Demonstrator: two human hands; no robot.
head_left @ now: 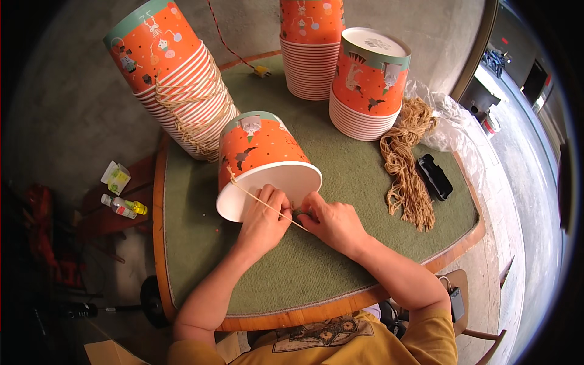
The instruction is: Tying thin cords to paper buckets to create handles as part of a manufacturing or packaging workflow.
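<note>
An orange paper bucket [261, 144] with a green base band lies tilted on its side, its white mouth towards me. A thin tan cord [255, 197] is knotted at the left of its rim and runs across the opening to my hands. My left hand [267, 216] is closed at the mouth, fingers curled, with the cord passing across them. At the rim's lower right, my right hand [331, 222] pinches the cord; its fingertips are close to those of the left. The cord's end is hidden between the fingers.
Nested bucket stacks stand at the back: a leaning, cord-wrapped one [188, 91], a middle one [311, 67] and a right one [368, 91]. A tan cord bundle [407, 164] and a black case [434, 177] lie right on the green-covered table [340, 267]. Clear plastic [450, 121] lies behind.
</note>
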